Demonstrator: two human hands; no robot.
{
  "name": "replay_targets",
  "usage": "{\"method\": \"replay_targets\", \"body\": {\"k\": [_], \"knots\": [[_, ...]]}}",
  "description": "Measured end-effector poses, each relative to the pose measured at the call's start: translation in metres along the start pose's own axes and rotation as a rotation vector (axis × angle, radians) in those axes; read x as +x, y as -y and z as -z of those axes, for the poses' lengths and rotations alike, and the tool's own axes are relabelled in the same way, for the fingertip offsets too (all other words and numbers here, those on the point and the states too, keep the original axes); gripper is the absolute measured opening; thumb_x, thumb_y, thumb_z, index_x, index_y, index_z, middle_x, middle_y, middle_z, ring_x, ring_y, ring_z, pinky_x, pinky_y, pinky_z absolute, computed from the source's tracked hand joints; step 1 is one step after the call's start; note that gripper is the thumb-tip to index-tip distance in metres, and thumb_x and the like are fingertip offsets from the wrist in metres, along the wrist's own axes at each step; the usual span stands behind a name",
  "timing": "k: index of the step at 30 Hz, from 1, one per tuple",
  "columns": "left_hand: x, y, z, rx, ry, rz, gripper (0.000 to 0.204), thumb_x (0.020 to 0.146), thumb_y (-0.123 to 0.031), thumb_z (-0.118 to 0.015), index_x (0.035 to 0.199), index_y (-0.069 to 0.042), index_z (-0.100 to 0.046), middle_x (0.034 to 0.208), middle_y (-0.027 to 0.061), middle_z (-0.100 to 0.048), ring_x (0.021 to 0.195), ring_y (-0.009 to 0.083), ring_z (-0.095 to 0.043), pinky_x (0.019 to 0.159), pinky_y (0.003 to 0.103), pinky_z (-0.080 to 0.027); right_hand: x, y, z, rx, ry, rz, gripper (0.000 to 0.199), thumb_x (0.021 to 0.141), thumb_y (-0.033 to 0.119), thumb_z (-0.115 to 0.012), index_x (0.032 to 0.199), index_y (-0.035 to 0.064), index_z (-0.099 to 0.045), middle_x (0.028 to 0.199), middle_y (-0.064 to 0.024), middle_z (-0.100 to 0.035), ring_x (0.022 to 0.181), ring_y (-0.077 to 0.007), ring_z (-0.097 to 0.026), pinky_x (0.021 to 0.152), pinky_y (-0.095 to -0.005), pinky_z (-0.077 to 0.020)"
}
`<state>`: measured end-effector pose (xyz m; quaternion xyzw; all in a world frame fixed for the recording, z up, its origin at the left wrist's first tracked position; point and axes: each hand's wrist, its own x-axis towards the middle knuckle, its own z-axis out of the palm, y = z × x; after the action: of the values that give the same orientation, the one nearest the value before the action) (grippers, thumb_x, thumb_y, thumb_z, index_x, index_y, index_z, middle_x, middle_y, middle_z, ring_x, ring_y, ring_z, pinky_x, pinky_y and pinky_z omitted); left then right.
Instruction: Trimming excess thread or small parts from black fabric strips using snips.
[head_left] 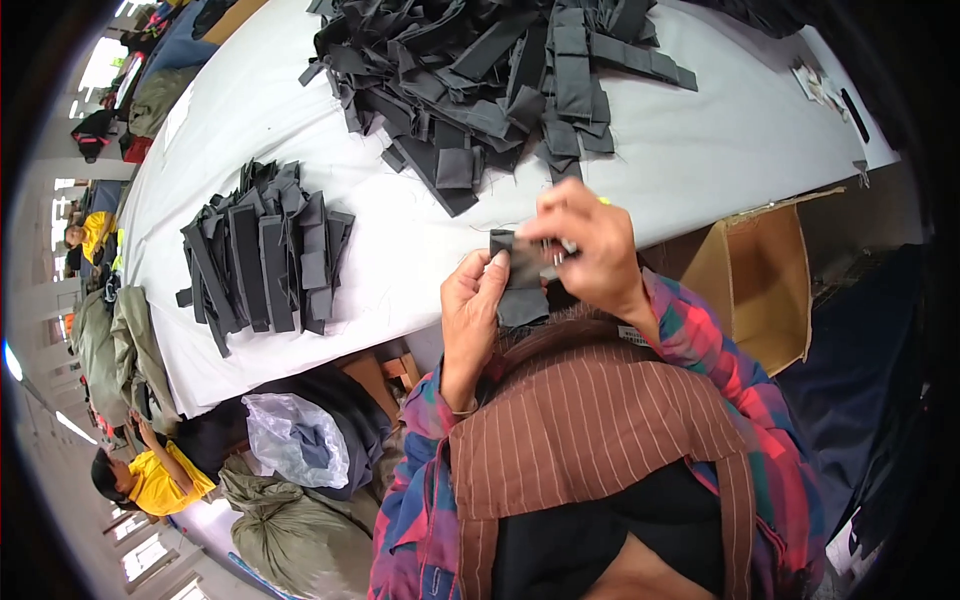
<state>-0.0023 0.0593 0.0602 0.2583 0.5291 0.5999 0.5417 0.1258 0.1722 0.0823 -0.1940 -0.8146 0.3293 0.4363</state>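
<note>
Dark fabric strip [520, 275] between both hands, left hand [472, 300] pinching it, right hand [585, 245] gripping its top edge

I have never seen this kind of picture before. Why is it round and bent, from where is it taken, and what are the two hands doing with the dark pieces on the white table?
The picture comes from a wide-angle camera worn on a person's head, looking down. Such a lens bends straight edges near the rim, so the view looks round. There is no machine here: the two hands belong to the wearer, whose arms in plaid sleeves rise from the lower edge.

The left hand and the right hand together hold one small dark fabric piece in front of the chest. The right hand also seems to hold something small and shiny; I cannot tell what.

On the white table lie a large heap of dark pieces and a smaller, neater stack. An open cardboard box stands beside the table.
</note>
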Motion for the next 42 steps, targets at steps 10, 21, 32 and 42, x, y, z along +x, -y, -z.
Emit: {"method": "replay_targets", "body": {"k": [10,21,32,42], "knots": [[0.004,-0.003,-0.006,-0.175,-0.046,0.049,0.024,0.096,-0.02,-0.051,0.088,0.001,-0.062,0.079,-0.0014,-0.061,0.068,0.004,-0.051,0.061,0.02,-0.041,-0.03,-0.004,-0.006,0.118,0.18,-0.209,0.028,0.065,-0.005,-0.067,0.09,0.0077,-0.071,0.071,-0.0056,-0.057,0.058,-0.0193,-0.056,0.051,-0.0282,-0.0422],[0.002,0.001,0.001,-0.03,-0.113,0.104,0.025,0.094,-0.018,-0.057,0.081,0.001,-0.067,0.067,-0.0098,-0.048,0.06,-0.0001,-0.034,0.053,0.019,-0.027,0.007,-0.006,0.035,-0.388,0.272,0.156,0.024,0.068,0.021,-0.073,0.09,0.0136,-0.067,0.072,0.0002,-0.056,0.064,-0.0202,-0.05,0.059,-0.0325,-0.035],[-0.001,0.002,0.008,0.02,-0.047,0.12,0.024,0.093,-0.018,-0.057,0.082,0.002,-0.066,0.066,-0.0101,-0.048,0.059,0.0,-0.035,0.051,0.019,-0.028,0.005,-0.015,0.031,-0.301,0.33,0.203,0.021,0.066,0.022,-0.073,0.086,0.017,-0.069,0.067,0.0025,-0.053,0.061,-0.0177,-0.045,0.059,-0.0301,-0.0306],[-0.003,-0.005,0.004,-0.032,-0.052,0.132,0.026,0.093,-0.019,-0.055,0.082,0.003,-0.065,0.066,-0.001,-0.059,0.058,0.0044,-0.051,0.053,0.02,-0.041,0.004,-0.008,0.035,-0.268,0.277,0.05,0.013,0.069,0.017,-0.072,0.081,0.0148,-0.066,0.069,0.0019,-0.059,0.062,-0.0187,-0.051,0.059,-0.0308,-0.0342]]}}
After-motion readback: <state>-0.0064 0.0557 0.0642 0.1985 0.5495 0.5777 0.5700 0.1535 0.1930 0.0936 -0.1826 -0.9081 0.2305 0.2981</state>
